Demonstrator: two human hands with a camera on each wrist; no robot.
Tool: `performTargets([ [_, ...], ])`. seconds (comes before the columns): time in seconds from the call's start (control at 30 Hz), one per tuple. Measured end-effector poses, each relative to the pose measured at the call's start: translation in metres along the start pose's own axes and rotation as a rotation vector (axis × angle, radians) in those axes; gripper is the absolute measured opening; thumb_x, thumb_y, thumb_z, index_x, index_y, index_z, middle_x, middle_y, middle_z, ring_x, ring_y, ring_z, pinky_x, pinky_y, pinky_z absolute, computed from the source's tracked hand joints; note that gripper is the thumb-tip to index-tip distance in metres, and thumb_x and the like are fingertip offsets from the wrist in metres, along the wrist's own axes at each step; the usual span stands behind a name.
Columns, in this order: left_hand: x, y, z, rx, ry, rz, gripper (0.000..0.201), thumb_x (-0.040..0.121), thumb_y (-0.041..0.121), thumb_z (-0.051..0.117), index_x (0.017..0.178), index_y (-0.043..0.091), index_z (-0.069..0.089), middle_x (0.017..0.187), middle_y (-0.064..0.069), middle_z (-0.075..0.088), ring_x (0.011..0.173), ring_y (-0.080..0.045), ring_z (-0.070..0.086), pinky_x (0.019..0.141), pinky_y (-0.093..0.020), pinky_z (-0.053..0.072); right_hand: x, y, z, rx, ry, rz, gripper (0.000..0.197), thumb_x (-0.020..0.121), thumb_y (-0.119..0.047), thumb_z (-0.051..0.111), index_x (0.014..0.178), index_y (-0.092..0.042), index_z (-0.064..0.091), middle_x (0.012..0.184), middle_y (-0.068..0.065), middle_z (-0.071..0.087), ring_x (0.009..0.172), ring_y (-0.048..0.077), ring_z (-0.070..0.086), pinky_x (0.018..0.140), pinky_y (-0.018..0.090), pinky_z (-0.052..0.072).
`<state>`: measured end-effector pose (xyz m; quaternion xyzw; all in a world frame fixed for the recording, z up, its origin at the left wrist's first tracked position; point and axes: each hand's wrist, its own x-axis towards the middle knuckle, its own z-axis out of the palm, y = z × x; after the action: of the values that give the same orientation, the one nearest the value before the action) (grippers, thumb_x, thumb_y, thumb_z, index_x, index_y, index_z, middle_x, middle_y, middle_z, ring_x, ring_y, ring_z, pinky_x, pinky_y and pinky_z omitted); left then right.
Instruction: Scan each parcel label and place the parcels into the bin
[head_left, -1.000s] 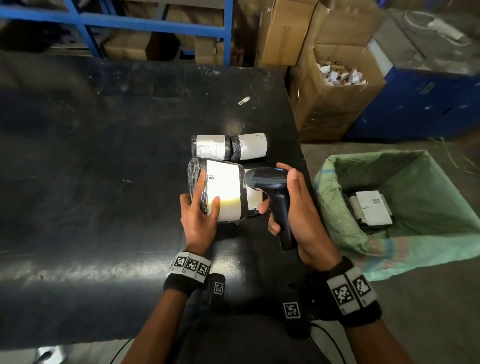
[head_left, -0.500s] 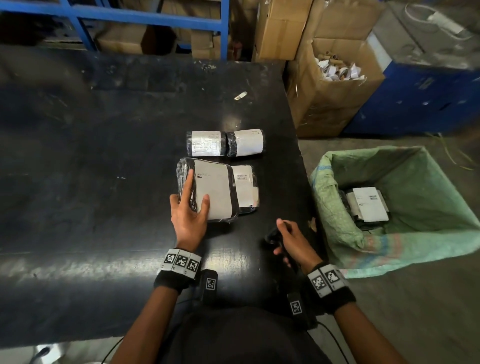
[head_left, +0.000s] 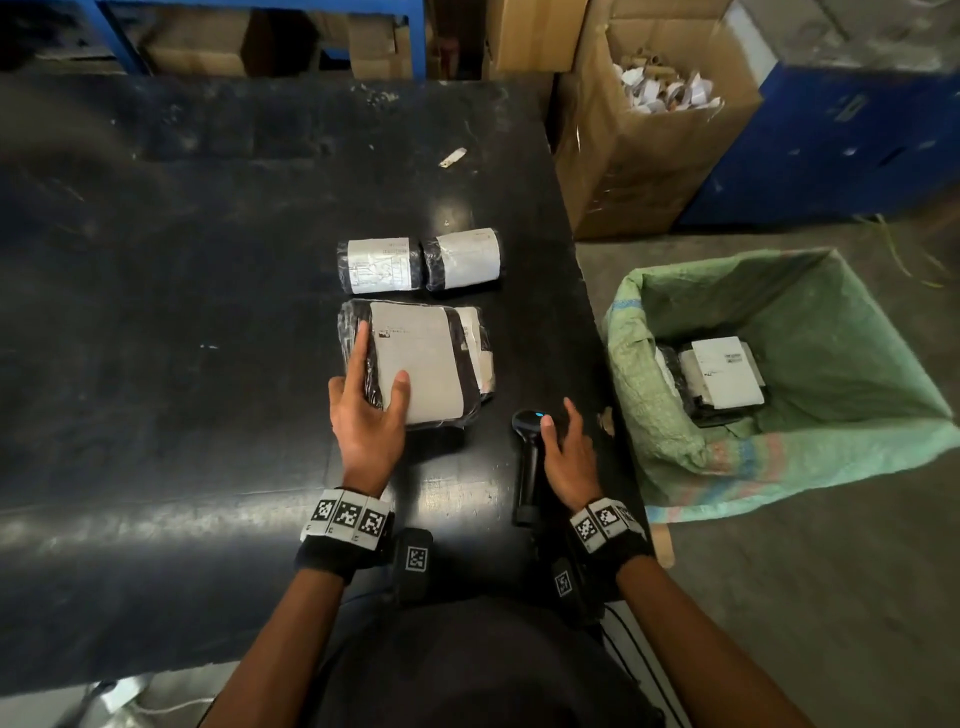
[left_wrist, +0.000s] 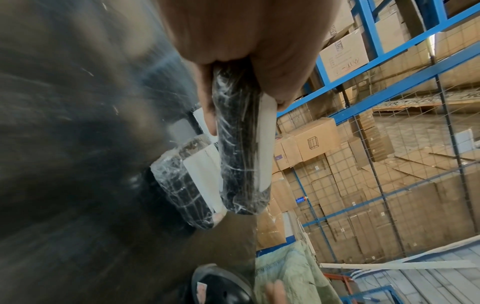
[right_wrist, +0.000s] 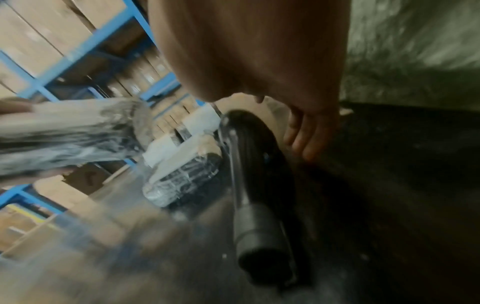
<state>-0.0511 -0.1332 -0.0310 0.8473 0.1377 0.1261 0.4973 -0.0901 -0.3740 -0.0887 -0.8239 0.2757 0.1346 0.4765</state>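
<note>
My left hand holds a flat black parcel with a white label; the thumb lies on the label. In the left wrist view the fingers curl under this parcel. A second flat parcel lies partly under it. Two rolled parcels lie just beyond on the black table. The black scanner lies on the table near the right edge. My right hand is beside it with straight fingers, gripping nothing. The green sack bin stands on the floor to the right.
Labelled parcels lie at the bottom of the bin. An open cardboard box of paper scraps stands behind the table's right corner, beside a blue cabinet. A scrap of tape lies on the far tabletop.
The right hand brought the scanner down from the parcel, laid it on the table and let go. The left hand tipped its parcel from upright to nearly flat.
</note>
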Motion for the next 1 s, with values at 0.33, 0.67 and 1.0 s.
performTargets([
  [0.33, -0.020, 0.052, 0.065, -0.291, -0.173, 0.034, 0.068, 0.095, 0.021, 0.067, 0.155, 0.027, 0.037, 0.146, 0.032, 0.042, 0.139, 0.005, 0.042, 0.114, -0.021, 0.038, -0.015, -0.066, -0.067, 0.159, -0.152, -0.403, 0.055, 0.098, -0.052, 0.044, 0.147, -0.059, 0.020, 0.103, -0.017, 0.064, 0.092, 0.001, 0.064, 0.085, 0.030, 0.051],
  [0.67, -0.037, 0.123, 0.146, -0.424, -0.264, -0.012, 0.067, 0.097, 0.016, 0.065, 0.156, 0.023, 0.035, 0.138, 0.037, 0.044, 0.129, 0.017, 0.046, 0.106, -0.014, 0.044, 0.013, -0.068, -0.144, 0.213, -0.042, -0.406, 0.053, 0.102, -0.036, 0.046, 0.152, -0.037, 0.029, 0.154, -0.022, 0.036, 0.133, -0.015, 0.038, 0.104, 0.009, 0.037],
  [1.0, -0.047, 0.180, 0.235, -0.095, -0.489, 0.045, 0.060, 0.103, 0.045, 0.038, 0.155, 0.053, 0.009, 0.134, 0.001, 0.054, 0.118, -0.022, 0.054, 0.101, -0.044, 0.046, 0.069, -0.042, -0.260, 0.105, -0.021, -0.349, 0.054, 0.103, -0.031, 0.044, 0.155, -0.032, 0.027, 0.149, -0.024, 0.031, 0.130, -0.019, 0.036, 0.102, 0.002, 0.031],
])
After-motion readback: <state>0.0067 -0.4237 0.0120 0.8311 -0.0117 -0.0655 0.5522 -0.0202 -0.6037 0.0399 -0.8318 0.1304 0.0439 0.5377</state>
